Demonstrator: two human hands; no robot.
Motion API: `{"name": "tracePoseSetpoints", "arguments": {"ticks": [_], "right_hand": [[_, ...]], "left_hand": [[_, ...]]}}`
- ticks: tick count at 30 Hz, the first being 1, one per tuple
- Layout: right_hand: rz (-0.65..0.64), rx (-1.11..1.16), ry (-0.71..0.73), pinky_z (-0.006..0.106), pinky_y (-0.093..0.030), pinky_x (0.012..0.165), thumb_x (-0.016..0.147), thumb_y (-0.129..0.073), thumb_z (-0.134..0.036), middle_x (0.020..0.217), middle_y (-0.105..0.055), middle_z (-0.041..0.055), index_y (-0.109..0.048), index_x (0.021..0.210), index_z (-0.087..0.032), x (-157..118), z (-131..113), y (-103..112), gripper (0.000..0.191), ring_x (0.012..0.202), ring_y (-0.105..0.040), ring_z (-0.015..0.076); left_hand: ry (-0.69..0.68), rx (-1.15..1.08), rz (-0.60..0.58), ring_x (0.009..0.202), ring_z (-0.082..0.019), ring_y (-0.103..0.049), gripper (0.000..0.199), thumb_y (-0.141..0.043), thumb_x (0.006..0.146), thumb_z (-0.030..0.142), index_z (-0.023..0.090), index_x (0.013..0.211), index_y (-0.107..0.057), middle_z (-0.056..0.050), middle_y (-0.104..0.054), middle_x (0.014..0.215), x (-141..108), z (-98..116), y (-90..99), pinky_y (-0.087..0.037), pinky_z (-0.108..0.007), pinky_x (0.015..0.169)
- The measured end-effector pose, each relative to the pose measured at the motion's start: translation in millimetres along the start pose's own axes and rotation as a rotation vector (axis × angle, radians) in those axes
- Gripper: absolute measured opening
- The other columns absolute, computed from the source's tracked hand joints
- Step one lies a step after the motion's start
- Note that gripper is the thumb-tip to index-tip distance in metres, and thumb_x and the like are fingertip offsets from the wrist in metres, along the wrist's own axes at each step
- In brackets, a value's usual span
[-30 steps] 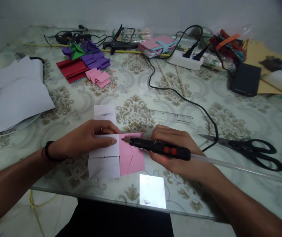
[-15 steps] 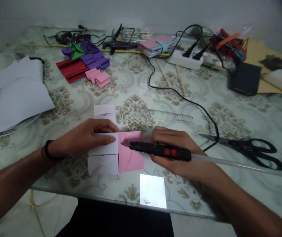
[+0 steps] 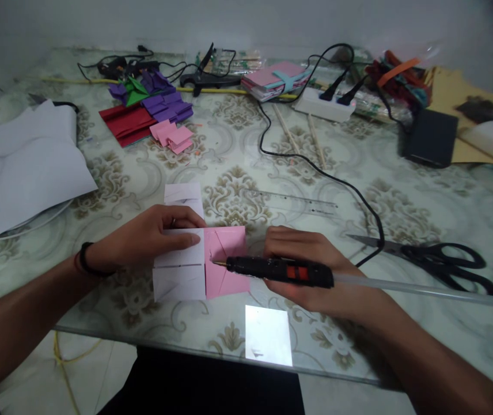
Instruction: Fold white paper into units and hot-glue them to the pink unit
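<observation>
Glue gun (image 3: 281,271) (one) in right hand (image 3: 302,244); two sticks (image 3: 286,128) beyond.

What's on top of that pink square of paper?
The glue gun reaches over the pink paper, hiding a strip of it; whether its tip touches is unclear. Creases show elsewhere; anything beneath the paper is covered.

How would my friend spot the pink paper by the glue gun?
On the patterned table, look near the front, between the left hand and right hand. The pink paper sits beneath the tip of the glue gun. Its colour sets it apart from the white paper beside it.
</observation>
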State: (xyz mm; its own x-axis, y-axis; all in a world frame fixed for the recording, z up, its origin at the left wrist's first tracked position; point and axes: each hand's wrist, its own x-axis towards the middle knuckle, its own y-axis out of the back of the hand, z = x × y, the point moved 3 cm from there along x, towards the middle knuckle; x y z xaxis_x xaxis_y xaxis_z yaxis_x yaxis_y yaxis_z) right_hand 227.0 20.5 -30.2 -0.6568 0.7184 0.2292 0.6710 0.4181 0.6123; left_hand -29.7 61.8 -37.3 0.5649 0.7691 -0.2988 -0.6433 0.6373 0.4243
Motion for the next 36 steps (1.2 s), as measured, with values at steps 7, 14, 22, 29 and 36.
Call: {"name": "tracePoseSetpoints", "arguments": {"ticks": [7,14,22,29,36], "right_hand": [[-0.024,0.076,0.067,0.032,-0.045,0.066,0.089,-0.061,-0.012,0.074,-0.063,0.0011,-0.069,0.097,-0.022,0.9,-3.4,0.0,0.016,0.070,-0.059,0.0180],[-0.107,0.106,-0.008,0.036,-0.049,0.071,0.093,-0.065,-0.029,0.080,-0.072,0.0056,-0.074,0.103,-0.025,1.6,-5.8,0.2,0.014,0.075,-0.064,0.0232],[-0.112,0.061,0.032,0.034,-0.038,0.062,0.091,-0.062,-0.027,0.066,-0.056,0.0009,-0.060,0.076,-0.024,-2.4,-3.6,-1.8,0.016,0.063,-0.053,0.0197],[-0.173,0.058,0.015,0.032,-0.034,0.061,0.089,-0.063,-0.022,0.065,-0.051,-0.0007,-0.052,0.072,-0.023,-2.4,-3.8,-5.3,0.020,0.063,-0.048,0.0176],[-0.178,0.093,0.017,0.032,-0.034,0.062,0.091,-0.063,-0.026,0.066,-0.052,-0.0001,-0.052,0.071,-0.023,-2.8,-3.2,-7.4,0.022,0.064,-0.050,0.0179]], "left_hand": [[0.003,-0.011,0.000,0.084,-0.018,-0.065,0.031,-0.067,0.092,0.047,0.020,0.107,-0.072,-0.002,-0.074,0.098,0.0,-2.9,0.7,-0.048,-0.026,0.071],[0.012,0.005,0.000,0.087,-0.019,-0.065,0.034,-0.067,0.091,0.049,0.020,0.109,-0.072,-0.003,-0.073,0.100,1.5,-3.4,1.9,-0.049,-0.027,0.073],[0.006,0.009,0.008,0.090,-0.021,-0.067,0.032,-0.066,0.091,0.047,0.021,0.108,-0.073,-0.003,-0.074,0.100,2.2,-4.4,3.1,-0.051,-0.029,0.076],[0.008,0.032,0.007,0.090,-0.021,-0.067,0.033,-0.066,0.092,0.048,0.020,0.109,-0.072,-0.004,-0.074,0.103,1.6,-5.2,4.2,-0.050,-0.028,0.075],[0.009,0.022,0.005,0.093,-0.021,-0.066,0.033,-0.067,0.092,0.049,0.020,0.108,-0.072,-0.004,-0.074,0.105,2.4,-5.5,4.0,-0.049,-0.029,0.077]]}}
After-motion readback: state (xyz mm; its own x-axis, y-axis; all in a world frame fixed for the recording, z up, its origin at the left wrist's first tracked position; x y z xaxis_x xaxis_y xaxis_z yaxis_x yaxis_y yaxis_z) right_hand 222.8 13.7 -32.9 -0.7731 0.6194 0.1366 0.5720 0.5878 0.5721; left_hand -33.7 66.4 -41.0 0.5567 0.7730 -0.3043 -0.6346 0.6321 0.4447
